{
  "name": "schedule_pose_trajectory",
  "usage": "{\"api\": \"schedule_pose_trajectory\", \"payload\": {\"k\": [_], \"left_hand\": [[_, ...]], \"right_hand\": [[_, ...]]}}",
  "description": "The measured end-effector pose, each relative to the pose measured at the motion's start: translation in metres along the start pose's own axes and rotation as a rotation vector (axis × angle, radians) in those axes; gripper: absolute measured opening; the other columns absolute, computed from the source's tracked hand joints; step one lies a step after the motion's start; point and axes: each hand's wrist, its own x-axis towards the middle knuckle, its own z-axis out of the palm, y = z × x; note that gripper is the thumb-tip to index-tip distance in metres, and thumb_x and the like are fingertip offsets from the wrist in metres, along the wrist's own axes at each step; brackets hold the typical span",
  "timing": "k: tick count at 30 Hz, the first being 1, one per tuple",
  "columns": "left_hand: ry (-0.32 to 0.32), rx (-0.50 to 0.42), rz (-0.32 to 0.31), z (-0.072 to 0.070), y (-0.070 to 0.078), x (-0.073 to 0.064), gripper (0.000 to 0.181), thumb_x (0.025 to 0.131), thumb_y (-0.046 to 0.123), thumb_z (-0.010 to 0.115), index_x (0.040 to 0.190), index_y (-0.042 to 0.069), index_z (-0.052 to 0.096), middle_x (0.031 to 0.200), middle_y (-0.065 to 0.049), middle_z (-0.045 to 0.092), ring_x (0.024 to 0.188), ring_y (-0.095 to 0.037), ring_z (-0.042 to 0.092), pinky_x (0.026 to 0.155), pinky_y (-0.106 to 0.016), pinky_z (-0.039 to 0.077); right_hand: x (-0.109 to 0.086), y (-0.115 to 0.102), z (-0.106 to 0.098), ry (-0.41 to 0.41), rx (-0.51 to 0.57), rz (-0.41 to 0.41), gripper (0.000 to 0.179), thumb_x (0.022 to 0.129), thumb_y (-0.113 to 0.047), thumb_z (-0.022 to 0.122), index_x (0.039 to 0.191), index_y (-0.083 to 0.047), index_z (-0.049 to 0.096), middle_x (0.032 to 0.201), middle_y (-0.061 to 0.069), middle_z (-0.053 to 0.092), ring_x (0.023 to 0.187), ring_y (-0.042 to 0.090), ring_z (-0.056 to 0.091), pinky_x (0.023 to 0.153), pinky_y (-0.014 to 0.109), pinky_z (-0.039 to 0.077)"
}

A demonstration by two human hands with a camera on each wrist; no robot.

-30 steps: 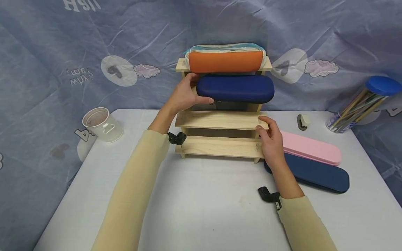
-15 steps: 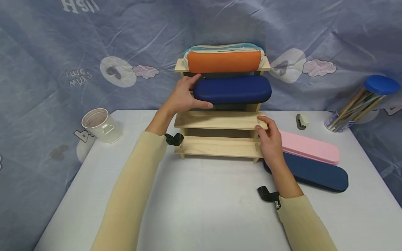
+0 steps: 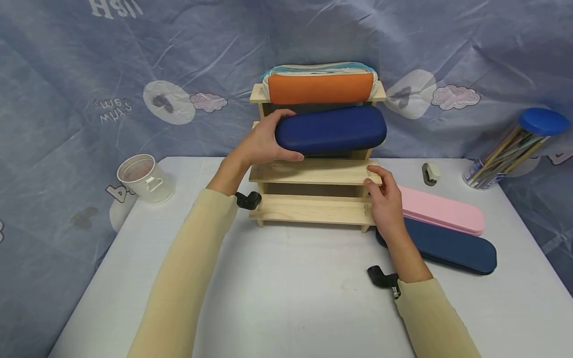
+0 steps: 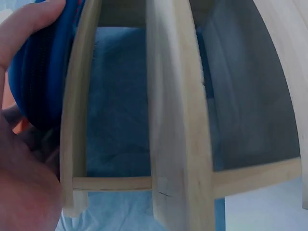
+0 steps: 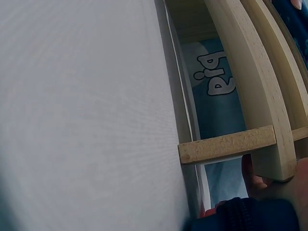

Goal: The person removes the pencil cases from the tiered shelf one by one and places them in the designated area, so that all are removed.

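In the head view, my left hand (image 3: 268, 141) grips the left end of a royal-blue zipped pencil case (image 3: 331, 129), thumb along its lower front. The case overlaps an upper tier of the stepped wooden rack (image 3: 313, 171) and tilts slightly, right end higher. The left wrist view shows the blue case (image 4: 43, 72) right against the edge of a board. My right hand (image 3: 386, 201) holds the right end of a lower board, fingers over the top and thumb at the front. An orange, white and turquoise pencil case (image 3: 321, 88) lies on the top tier.
Right of the rack lie a pink case (image 3: 443, 211) and a dark navy case (image 3: 449, 246). Behind them are a small stapler-like item (image 3: 430, 174) and a blue-lidded jar of sticks (image 3: 510, 151). A white metal bucket (image 3: 149, 181) stands at the table's left edge.
The blue case has tipped, its left end lower and its top face turned toward me. My left thumb moved slightly down with it. My right hand keeps its hold on the rack.
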Motion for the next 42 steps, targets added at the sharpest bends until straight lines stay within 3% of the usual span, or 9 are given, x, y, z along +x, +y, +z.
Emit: {"api": "schedule_pose_trajectory", "payload": {"k": [4, 20, 25, 30, 35, 42], "left_hand": [[0.008, -0.09, 0.001, 0.001, -0.001, -0.001, 0.101, 0.054, 0.05, 0.091, 0.14, 0.03, 0.041, 0.135, 0.006, 0.044, 0.113, -0.014, 0.048, 0.093, -0.033, 0.04], [0.099, -0.223, 0.001, -0.002, -0.011, -0.007, 0.089, 0.055, 0.04, 0.093, 0.133, 0.03, 0.051, 0.127, 0.003, 0.051, 0.106, -0.015, 0.052, 0.089, -0.034, 0.043], [0.099, -0.284, -0.003, -0.008, 0.001, -0.017, 0.085, 0.06, 0.026, 0.092, 0.135, 0.021, 0.052, 0.128, -0.003, 0.052, 0.106, -0.02, 0.054, 0.09, -0.035, 0.044], [0.084, -0.311, 0.001, -0.015, 0.019, -0.029, 0.083, 0.064, 0.019, 0.089, 0.137, 0.014, 0.051, 0.128, -0.007, 0.052, 0.106, -0.022, 0.054, 0.09, -0.034, 0.044], [0.085, -0.334, 0.002, -0.016, 0.019, -0.033, 0.082, 0.065, 0.017, 0.088, 0.137, 0.013, 0.05, 0.127, -0.007, 0.053, 0.106, -0.021, 0.054, 0.09, -0.034, 0.044], [0.108, -0.361, 0.015, -0.017, 0.014, -0.036, 0.083, 0.063, 0.016, 0.089, 0.137, 0.012, 0.051, 0.126, -0.006, 0.054, 0.105, -0.02, 0.055, 0.09, -0.036, 0.045]], "right_hand": [[0.0, -0.001, -0.001, -0.001, -0.004, -0.004, 0.038, 0.099, -0.03, 0.054, 0.136, -0.02, 0.053, 0.142, -0.007, 0.043, 0.094, 0.032, 0.047, 0.072, 0.027, 0.037], [0.001, 0.001, -0.001, -0.016, 0.005, 0.006, 0.038, 0.099, -0.032, 0.054, 0.136, -0.021, 0.053, 0.144, -0.008, 0.04, 0.095, 0.027, 0.047, 0.075, 0.029, 0.037], [0.0, 0.001, -0.001, -0.01, -0.009, 0.013, 0.039, 0.099, -0.033, 0.054, 0.136, -0.023, 0.053, 0.144, -0.009, 0.041, 0.094, 0.032, 0.047, 0.073, 0.029, 0.037], [0.001, 0.001, -0.002, 0.003, -0.014, 0.01, 0.038, 0.099, -0.033, 0.055, 0.135, -0.023, 0.053, 0.142, -0.009, 0.043, 0.092, 0.025, 0.047, 0.073, 0.028, 0.037], [0.001, 0.001, -0.001, 0.001, -0.017, 0.01, 0.038, 0.099, -0.032, 0.054, 0.136, -0.022, 0.053, 0.143, -0.009, 0.042, 0.092, 0.021, 0.047, 0.074, 0.028, 0.037], [0.001, 0.001, -0.001, -0.009, -0.004, 0.01, 0.038, 0.099, -0.033, 0.055, 0.136, -0.022, 0.053, 0.144, -0.01, 0.04, 0.094, 0.028, 0.047, 0.074, 0.029, 0.037]]}}
